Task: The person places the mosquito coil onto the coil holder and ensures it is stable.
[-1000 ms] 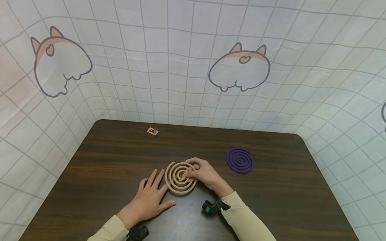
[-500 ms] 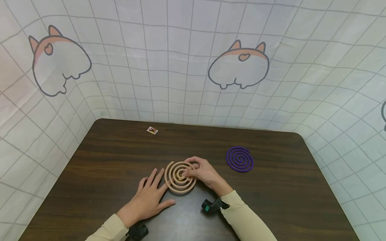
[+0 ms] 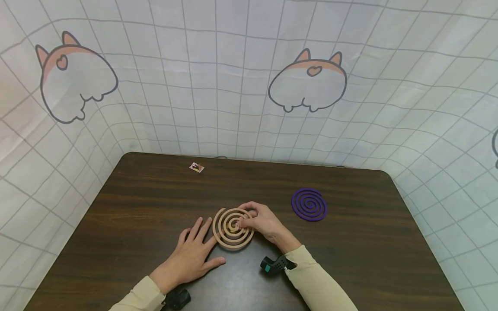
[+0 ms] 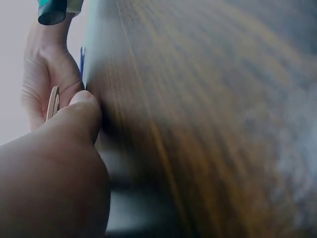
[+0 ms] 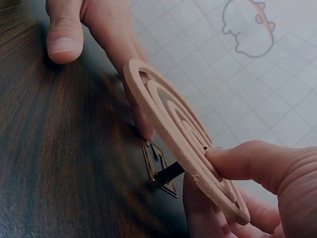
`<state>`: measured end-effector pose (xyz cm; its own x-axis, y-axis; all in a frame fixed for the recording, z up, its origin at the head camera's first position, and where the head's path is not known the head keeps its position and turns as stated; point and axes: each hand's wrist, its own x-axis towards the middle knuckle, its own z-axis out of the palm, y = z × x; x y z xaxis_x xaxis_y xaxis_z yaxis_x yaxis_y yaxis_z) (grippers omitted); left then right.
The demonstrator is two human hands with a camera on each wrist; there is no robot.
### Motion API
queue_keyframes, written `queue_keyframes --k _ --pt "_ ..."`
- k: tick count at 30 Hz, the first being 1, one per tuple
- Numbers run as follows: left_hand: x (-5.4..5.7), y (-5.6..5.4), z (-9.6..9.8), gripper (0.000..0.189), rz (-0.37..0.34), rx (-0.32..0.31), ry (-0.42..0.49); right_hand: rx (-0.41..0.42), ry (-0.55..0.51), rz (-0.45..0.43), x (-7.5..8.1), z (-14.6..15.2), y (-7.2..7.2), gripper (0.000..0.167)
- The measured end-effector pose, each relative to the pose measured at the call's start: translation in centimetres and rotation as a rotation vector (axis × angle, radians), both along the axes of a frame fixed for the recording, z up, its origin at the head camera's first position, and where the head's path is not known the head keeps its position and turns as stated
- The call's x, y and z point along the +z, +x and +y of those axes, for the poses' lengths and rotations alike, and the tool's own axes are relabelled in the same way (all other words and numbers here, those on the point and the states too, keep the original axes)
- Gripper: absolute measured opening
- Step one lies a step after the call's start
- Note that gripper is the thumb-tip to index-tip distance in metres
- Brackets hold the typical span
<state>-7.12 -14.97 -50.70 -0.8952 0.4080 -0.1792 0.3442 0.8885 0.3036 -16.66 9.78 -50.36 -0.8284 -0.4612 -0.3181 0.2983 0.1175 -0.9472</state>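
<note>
While right hand (image 3: 266, 223) pinches coil (image 5: 179, 153), coil lies at its 9 o'clock | coil round | stand (image 5: 170, 172) beneath, contact unclear | left hand (image 3: 190, 257) spread, coil at 2 o'clock

Before me, a wrinkled white, grey-gridded hanging (image 3: 225, 99) with orange-and-white corgi prints (image 3: 307, 86) backs a dark-brown, wood-grained, round-cornered worktop (image 3: 358, 250).

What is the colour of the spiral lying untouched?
The untouched spiral is purple, clearest in the head view.
</note>
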Motion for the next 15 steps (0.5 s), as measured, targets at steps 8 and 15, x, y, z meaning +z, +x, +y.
queue_keyframes --k 8,15 --pt "0.19 0.07 0.01 0.078 -0.016 -0.006 0.003 0.021 0.015 -0.002 -0.05 0.31 -0.04 0.05" --pt "0.35 0.07 0.26 0.078 -0.02 -0.003 0.002 0.046 0.018 0.006 0.08 0.7 -0.18 0.048"
